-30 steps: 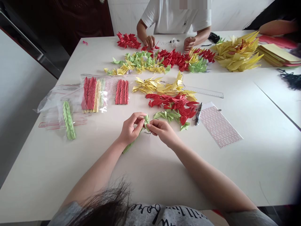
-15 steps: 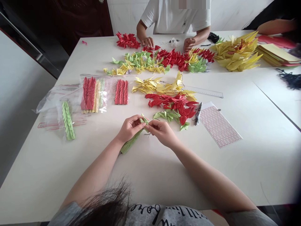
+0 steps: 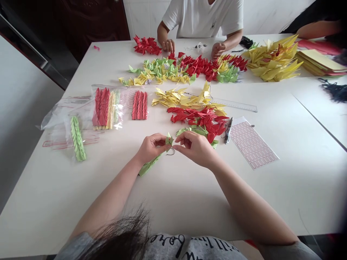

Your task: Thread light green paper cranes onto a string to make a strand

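My left hand [image 3: 154, 147] pinches a small green origami crane [image 3: 169, 139] between thumb and fingers. Below that hand slants a string of flattened green cranes [image 3: 149, 166], partly covered by it. A thin dark thread [image 3: 171, 152] loops down by the fingertips. Just right of the crane is my right hand [image 3: 196, 147], open, its thumb and fingers apart and its thumb tip close to the crane. Behind it lie loose green cranes [image 3: 197, 130], partly hidden, and a heap of red cranes [image 3: 195, 117].
Yellow cranes [image 3: 184, 98] and a clear ruler [image 3: 235, 104] lie farther back. To the right are a pen [image 3: 229, 130] and a label sheet [image 3: 253, 144]. Plastic bags [image 3: 65, 112], red strips [image 3: 140, 105] and a green strip [image 3: 77, 139] lie left. A co-worker's hands [image 3: 218, 50] rest opposite.
My right hand has let go of the green crane and shifted right, its fingers spreading. My left hand keeps its hold on the crane. The dark thread loop shows more clearly.
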`<state>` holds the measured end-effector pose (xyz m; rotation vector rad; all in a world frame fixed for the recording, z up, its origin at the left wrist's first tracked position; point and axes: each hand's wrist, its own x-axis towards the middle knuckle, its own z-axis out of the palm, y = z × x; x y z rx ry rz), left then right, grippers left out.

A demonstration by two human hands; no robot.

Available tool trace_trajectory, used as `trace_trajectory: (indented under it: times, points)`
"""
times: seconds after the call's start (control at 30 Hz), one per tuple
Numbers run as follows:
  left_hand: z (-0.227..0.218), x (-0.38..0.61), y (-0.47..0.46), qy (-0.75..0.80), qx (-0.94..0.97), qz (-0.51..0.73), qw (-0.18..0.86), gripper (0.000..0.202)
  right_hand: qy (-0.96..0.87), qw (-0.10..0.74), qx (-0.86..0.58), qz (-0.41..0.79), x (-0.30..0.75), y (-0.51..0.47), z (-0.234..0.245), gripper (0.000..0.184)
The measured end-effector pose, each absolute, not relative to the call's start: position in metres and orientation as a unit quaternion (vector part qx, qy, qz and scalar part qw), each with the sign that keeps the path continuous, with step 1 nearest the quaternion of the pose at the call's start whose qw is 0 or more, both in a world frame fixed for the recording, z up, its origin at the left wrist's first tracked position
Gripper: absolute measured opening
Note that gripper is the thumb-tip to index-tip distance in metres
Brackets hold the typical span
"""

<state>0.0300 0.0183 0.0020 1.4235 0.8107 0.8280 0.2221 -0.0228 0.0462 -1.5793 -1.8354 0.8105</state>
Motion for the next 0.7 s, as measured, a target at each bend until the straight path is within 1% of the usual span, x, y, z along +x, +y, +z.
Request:
trace_trajectory:
  times: [0.07,0.13,0.2,0.27,0.4,0.43,0.5,0.53,0.7]
  points:
    - [0.002,0.031,0.018,0.345,0.627,0.371,0.592,0.021,-0.697,0.249,-0.589,0.323,0.219,-0.02,0.037,0.022]
    - [0.002,0.031,0.018,0.341,0.633,0.379,0.582,0.018,-0.697,0.228,-0.577,0.359,0.216,-0.019,0.029,0.02]
    - [0.002,0.031,0.019,0.342,0.636,0.382,0.576,0.017,-0.685,0.237,-0.567,0.392,0.214,-0.018,0.027,0.013]
    - [0.001,0.03,0.021,0.352,0.638,0.383,0.568,0.018,-0.679,0.253,-0.556,0.408,0.215,-0.019,0.03,0.011]
    - [0.0,0.028,0.023,0.367,0.633,0.376,0.569,0.021,-0.673,0.27,-0.567,0.391,0.22,-0.02,0.037,0.006]
    - [0.0,0.028,0.023,0.366,0.63,0.376,0.572,0.021,-0.67,0.277,-0.576,0.379,0.219,-0.02,0.036,0.008]
    - [0.0,0.029,0.022,0.36,0.626,0.38,0.578,0.021,-0.671,0.286,-0.582,0.359,0.216,-0.019,0.03,0.021]
    - [0.0,0.03,0.022,0.357,0.623,0.384,0.581,0.02,-0.674,0.286,-0.58,0.358,0.214,-0.019,0.026,0.024]
    - [0.005,0.031,0.021,0.37,0.581,0.395,0.608,0.024,-0.654,0.291,-0.564,0.411,0.21,-0.018,0.018,0.023]
